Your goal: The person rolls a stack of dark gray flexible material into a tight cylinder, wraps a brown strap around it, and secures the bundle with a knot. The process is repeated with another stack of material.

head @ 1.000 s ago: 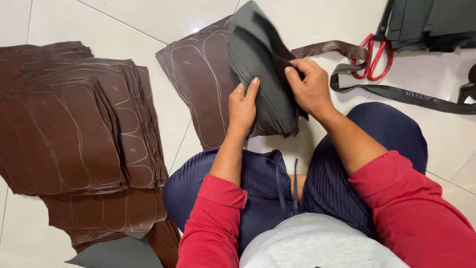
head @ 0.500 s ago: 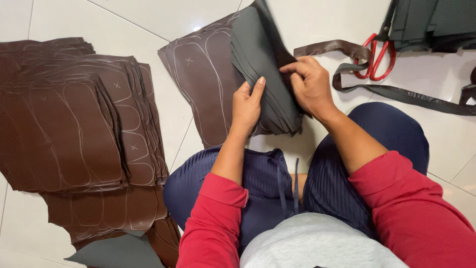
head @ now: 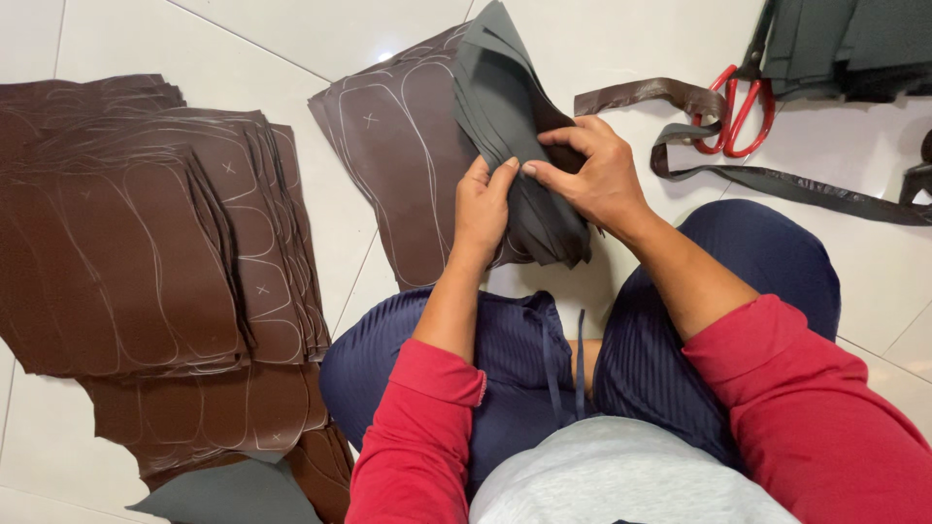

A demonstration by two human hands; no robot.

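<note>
I sit on a white tiled floor and hold a stack of dark grey sheets (head: pixel 505 107) upright in front of my knees. My left hand (head: pixel 482 209) grips the stack's near edge from the left. My right hand (head: pixel 592 175) pinches the top sheets between thumb and forefinger, fingertips meeting the left hand's. Under the grey stack lies a brown leather sheet (head: pixel 403 165) marked with white traced outlines and crosses.
Fanned piles of brown marked leather sheets (head: pixel 146 243) cover the floor at left. Red-handled scissors (head: pixel 733 112) and long brown leather strips (head: pixel 777 180) lie at upper right, beside a dark grey pile (head: pixel 845 44). A grey piece (head: pixel 233 495) lies at the bottom left.
My right hand has slid left across the grey stack, so its thumb and forefinger now meet my left fingertips. The stack has tilted slightly.
</note>
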